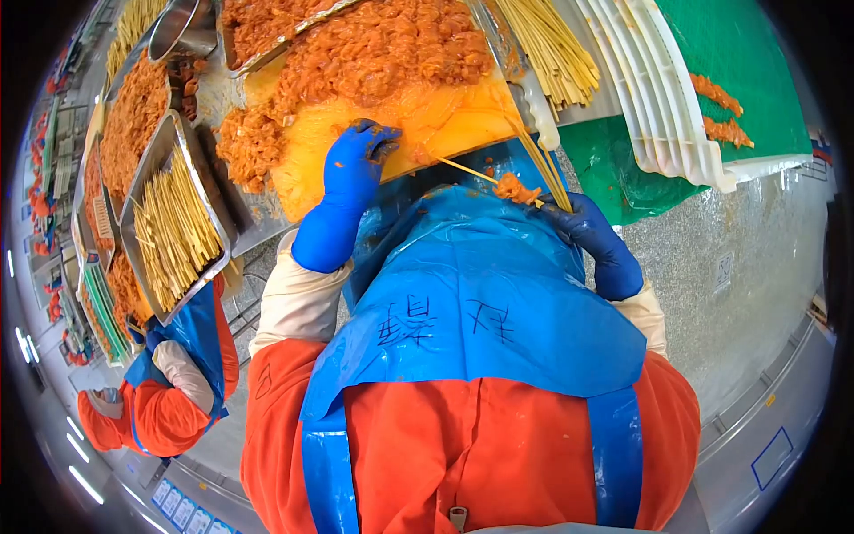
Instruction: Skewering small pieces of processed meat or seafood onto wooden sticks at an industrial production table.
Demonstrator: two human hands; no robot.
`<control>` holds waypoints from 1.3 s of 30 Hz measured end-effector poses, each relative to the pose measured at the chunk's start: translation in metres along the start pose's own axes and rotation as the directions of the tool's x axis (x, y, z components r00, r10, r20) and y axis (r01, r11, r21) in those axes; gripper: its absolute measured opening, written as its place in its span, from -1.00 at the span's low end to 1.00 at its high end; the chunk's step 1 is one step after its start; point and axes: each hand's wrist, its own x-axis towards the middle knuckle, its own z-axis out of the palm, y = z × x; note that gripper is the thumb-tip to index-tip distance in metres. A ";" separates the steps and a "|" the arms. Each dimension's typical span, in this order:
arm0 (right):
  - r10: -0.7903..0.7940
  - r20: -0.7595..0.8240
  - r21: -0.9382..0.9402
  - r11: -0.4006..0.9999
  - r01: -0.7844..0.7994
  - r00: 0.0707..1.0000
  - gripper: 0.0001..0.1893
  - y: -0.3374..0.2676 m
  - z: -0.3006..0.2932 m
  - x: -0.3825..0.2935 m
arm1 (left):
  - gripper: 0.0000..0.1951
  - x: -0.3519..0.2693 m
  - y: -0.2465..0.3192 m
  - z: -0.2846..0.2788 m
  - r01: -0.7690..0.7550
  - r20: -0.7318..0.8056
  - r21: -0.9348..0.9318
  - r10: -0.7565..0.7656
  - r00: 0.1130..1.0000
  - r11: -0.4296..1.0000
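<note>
My left hand (361, 150), in a blue glove, hovers at the near edge of a yellow cutting board (320, 143); its fingers are curled, and whether it pinches a scrap of meat cannot be told. A big heap of orange-red marinated meat pieces (387, 53) covers the far part of the board. At the right, my right hand (567, 217), gloved in blue, holds several wooden skewers (548, 175). One skewer (467, 170) points left towards the board, with a piece of meat (517, 189) threaded near the hand.
Metal trays of skewers (177, 230) and meat (137, 120) stand left. More skewers (550, 53) lie beyond the board's right side. A white ribbed rack (650, 93) stands beside a green surface (747, 73) with finished meat skewers (727, 130). A co-worker (167, 400) works at lower left.
</note>
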 end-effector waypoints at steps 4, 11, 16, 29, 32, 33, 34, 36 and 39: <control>0.026 0.013 0.068 0.997 -0.027 1.000 -0.63 0.003 0.000 0.009 | -0.76 -0.003 0.001 -0.004 0.016 0.050 0.037 -0.017 0.999 0.999; 0.111 0.070 -0.092 0.990 -0.105 0.991 -0.61 -0.016 -0.005 0.015 | -0.77 -0.003 0.010 0.002 0.135 -0.059 -0.061 -0.138 0.989 0.989; 0.015 0.024 -0.097 0.995 -0.013 1.000 -0.61 -0.018 -0.001 0.018 | -0.76 -0.008 0.021 0.002 0.011 0.055 -0.002 -0.011 0.998 1.000; -0.066 0.000 -0.367 0.928 0.062 0.998 -0.65 -0.049 -0.006 0.030 | -0.81 -0.015 0.017 0.015 -0.084 0.007 0.111 0.084 0.996 0.990; -0.116 0.079 -0.342 0.930 0.136 0.990 -0.65 -0.048 -0.008 0.041 | -0.81 -0.012 0.020 0.013 -0.079 0.039 0.094 0.075 0.996 0.992; -0.112 0.090 -0.334 0.933 0.136 0.990 -0.65 -0.049 -0.006 0.045 | -0.80 -0.011 0.020 0.012 -0.084 0.046 0.088 0.081 0.996 0.993; -0.106 0.101 -0.326 0.936 0.134 0.989 -0.65 -0.050 -0.004 0.049 | -0.79 -0.011 0.020 0.011 -0.090 0.053 0.081 0.086 0.995 0.993; -0.131 0.121 -0.297 0.941 0.162 0.984 -0.64 -0.048 0.000 0.061 | -0.79 -0.011 0.020 0.008 -0.085 0.073 0.050 0.082 0.994 0.995; -0.149 0.137 -0.274 0.944 0.182 0.979 -0.63 -0.053 0.007 0.066 | -0.76 -0.006 0.011 0.002 -0.093 0.149 0.024 0.088 0.985 0.995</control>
